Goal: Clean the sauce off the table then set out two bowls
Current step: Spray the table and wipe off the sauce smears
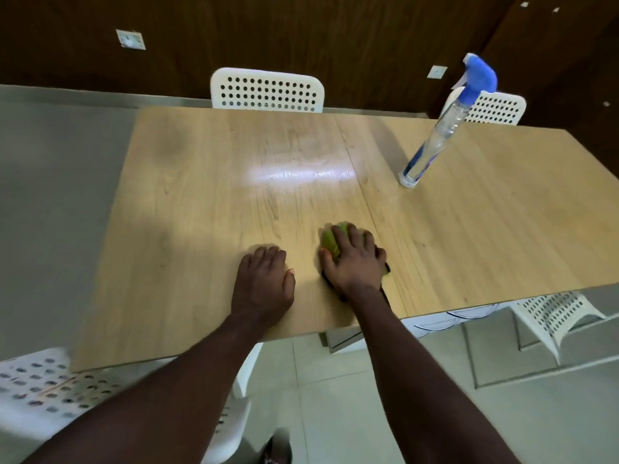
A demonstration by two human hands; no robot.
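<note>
One green cloth point(330, 241) is bunched on the near part of the table point(201, 162), just left of the seam in the top. It is pressed down by the right hand point(353, 262), whose fingers are curved over it, with the thumb at its left side. Just to the left, the left hand point(263, 283) is laid flat on the wood, fingers close together, with nothing held. No sauce mark can be told around the cloth, where a little blur is present. The wiping step is judged to be in hand. No bowl is seen, so the second step is not yet begun. Next, firm strokes over any remaining spots are called for. At the far right a spray bottle point(435, 139) is standing, well apart from both hands.
</note>
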